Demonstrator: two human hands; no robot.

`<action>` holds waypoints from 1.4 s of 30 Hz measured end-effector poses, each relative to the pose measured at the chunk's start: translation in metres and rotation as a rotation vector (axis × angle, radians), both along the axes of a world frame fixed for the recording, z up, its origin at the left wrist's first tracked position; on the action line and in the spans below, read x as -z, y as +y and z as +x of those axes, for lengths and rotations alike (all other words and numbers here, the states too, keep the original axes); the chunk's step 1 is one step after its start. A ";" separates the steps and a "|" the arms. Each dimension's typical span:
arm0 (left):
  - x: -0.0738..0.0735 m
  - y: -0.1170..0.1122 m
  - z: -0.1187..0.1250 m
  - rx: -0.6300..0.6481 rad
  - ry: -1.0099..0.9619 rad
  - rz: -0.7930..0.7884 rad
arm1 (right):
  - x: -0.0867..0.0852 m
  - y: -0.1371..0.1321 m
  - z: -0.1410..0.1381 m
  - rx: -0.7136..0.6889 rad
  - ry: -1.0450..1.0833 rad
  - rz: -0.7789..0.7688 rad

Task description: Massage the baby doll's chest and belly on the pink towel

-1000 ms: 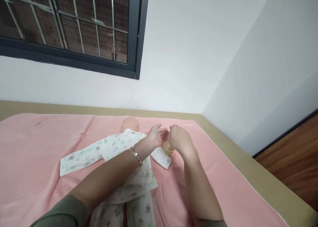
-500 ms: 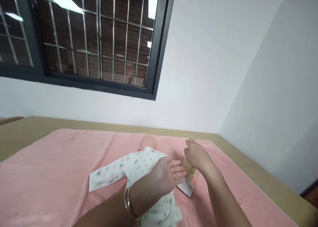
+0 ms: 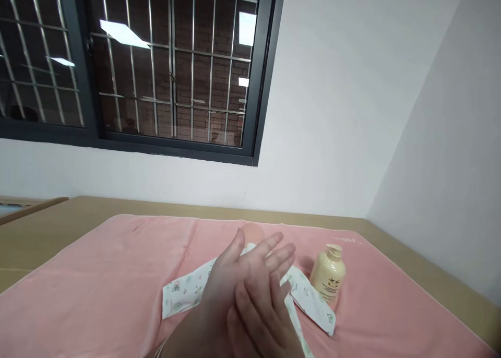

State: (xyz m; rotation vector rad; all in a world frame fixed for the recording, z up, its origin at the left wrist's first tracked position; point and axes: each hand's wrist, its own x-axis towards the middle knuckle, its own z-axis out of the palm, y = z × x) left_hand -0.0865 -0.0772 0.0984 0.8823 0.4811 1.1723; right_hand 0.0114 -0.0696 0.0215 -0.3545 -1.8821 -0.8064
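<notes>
My left hand (image 3: 245, 261) and my right hand (image 3: 260, 316) lie palm against palm, fingers stretched out and holding nothing. They hover in front of a baby doll (image 3: 255, 230) that lies on its back in a white printed garment (image 3: 183, 291). The hands hide most of its body; only the top of its head and both sleeves show. A cream pump bottle (image 3: 329, 275) stands upright on the pink blanket (image 3: 97, 274), just right of the doll's sleeve and a short way right of my hands.
The pink blanket covers a tan bed (image 3: 47, 222) that sits in a corner of white walls (image 3: 332, 112). A dark-framed window with metal bars (image 3: 156, 66) is above the bed's far side. A wooden rail (image 3: 31, 210) shows at the far left.
My right hand has let go of the pump bottle, which now stands alone on the blanket. Both hands have come together palm to palm. The view has shifted left and up.
</notes>
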 end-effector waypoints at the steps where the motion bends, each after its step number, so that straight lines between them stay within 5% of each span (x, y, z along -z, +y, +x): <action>1: -0.002 -0.001 0.003 0.016 -0.063 -0.001 | -0.002 0.004 0.006 -0.009 -0.029 -0.040; 5: -0.007 -0.006 0.024 0.184 -0.255 -0.023 | -0.018 0.010 0.039 0.050 -0.128 -0.260; 9: -0.009 -0.014 0.021 0.375 -0.241 0.024 | -0.021 -0.006 0.045 0.114 -0.032 -0.259; 16: -0.015 -0.017 -0.002 0.245 -0.219 0.025 | -0.038 -0.015 0.034 0.017 -0.107 -0.098; 25: -0.007 -0.010 0.013 0.123 -0.115 -0.107 | -0.045 -0.020 0.052 -0.085 -0.090 -0.243; 31: -0.006 -0.025 0.016 -0.104 -0.062 -0.065 | -0.027 -0.023 0.034 -0.198 0.090 -0.202; 36: 0.002 -0.029 0.020 -0.626 0.093 0.324 | -0.045 -0.046 0.046 -0.243 -0.153 -0.489; 39: 0.020 -0.007 0.019 -0.784 0.148 0.490 | -0.046 -0.039 0.054 -0.297 -0.176 -0.608; 42: 0.057 0.022 0.017 -0.781 0.250 0.405 | -0.024 -0.006 0.058 -0.271 -0.133 -0.745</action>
